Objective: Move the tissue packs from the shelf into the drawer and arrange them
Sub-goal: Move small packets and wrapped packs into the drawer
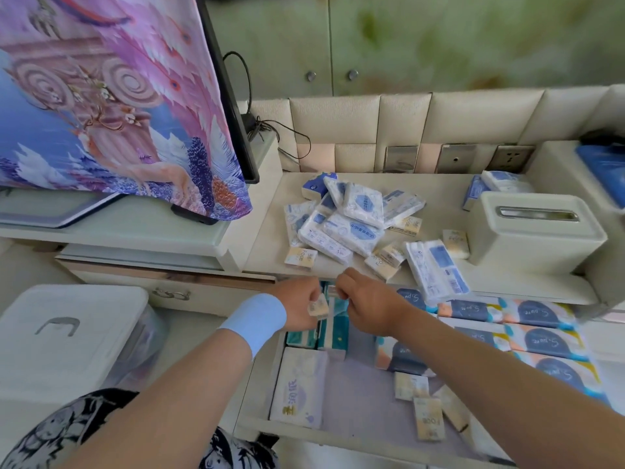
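A heap of blue-and-white tissue packs (351, 221) and small yellow packs (301, 258) lies on the cream shelf (507, 286). Below it the open drawer (341, 431) holds navy patterned packs (541, 336) at the right, teal packs (333, 335) at the back left, a white pack (299, 389) and loose small yellow packs (427, 423). My left hand (299, 304) is shut on a small yellow pack (318, 307) over the drawer's back left. My right hand (363, 299) is close beside it, fingers pinched on a small pack that is mostly hidden.
A white tissue box (537, 228) stands on the shelf at the right, with more packs (497, 184) behind it. A screen under a patterned cloth (118, 106) stands on the left unit. A white lidded bin (67, 336) sits low at the left.
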{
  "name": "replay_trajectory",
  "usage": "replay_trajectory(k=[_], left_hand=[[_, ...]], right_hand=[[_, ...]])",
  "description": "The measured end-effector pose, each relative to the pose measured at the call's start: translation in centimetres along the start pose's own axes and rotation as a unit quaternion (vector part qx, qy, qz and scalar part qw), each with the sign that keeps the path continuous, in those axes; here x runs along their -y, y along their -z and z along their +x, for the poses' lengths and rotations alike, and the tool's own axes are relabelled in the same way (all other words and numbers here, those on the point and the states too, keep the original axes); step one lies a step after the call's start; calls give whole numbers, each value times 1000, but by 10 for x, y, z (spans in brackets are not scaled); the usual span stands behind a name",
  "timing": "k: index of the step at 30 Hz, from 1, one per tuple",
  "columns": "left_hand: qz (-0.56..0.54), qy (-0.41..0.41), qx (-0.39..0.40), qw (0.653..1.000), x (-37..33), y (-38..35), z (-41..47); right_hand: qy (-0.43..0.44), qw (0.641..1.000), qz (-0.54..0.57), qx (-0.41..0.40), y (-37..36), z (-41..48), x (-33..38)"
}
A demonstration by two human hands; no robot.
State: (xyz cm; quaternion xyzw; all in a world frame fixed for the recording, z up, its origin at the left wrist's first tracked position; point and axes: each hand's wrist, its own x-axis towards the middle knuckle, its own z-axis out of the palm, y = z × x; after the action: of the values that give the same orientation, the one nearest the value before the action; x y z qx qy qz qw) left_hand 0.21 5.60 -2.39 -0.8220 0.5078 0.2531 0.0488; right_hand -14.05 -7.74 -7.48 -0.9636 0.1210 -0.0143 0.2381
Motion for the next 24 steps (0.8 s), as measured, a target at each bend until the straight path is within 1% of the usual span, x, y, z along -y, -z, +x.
replay_trajectory(k=[2, 4, 5, 7, 9, 11, 13, 15, 16, 18, 21, 24], left_hand=[[26, -32, 34, 999, -11, -14, 4], [73, -68, 64, 993, -19, -27, 8], [99, -85, 77, 988, -23, -31, 9], [146, -113, 89, 979, -29, -37, 11], [175, -120, 96, 973, -33, -38, 12], [202, -116, 103, 967, -33, -36, 15], [223, -108, 115, 962, -31, -32, 19], [229, -100, 131, 959, -29, -28, 21], [234, -98, 137, 958, -28, -27, 22], [246, -95, 142, 954, -28, -25, 23], [248, -90, 145, 954, -27, -25, 25], [236, -86, 146, 957, -25, -25, 28]], right_hand=[[-38, 999, -3, 27, -6, -11, -3], [-88, 993, -31, 76, -15, -22, -8], [-102, 991, -36, 84, -20, -27, -11], [-122, 990, -36, 66, -30, -34, -16], [-132, 990, -43, 18, -37, -36, -18], [-121, 989, -80, -20, -40, -35, -17], [-101, 988, -109, -36, -45, -35, -17], [-86, 991, -87, -46, -52, -35, -18], [-84, 993, -75, -44, -54, -36, -17], [-84, 992, -89, -24, -58, -36, -15], [-59, 980, -188, 28, -67, -31, -14], [-60, 969, -238, 18, -73, -22, -13]])
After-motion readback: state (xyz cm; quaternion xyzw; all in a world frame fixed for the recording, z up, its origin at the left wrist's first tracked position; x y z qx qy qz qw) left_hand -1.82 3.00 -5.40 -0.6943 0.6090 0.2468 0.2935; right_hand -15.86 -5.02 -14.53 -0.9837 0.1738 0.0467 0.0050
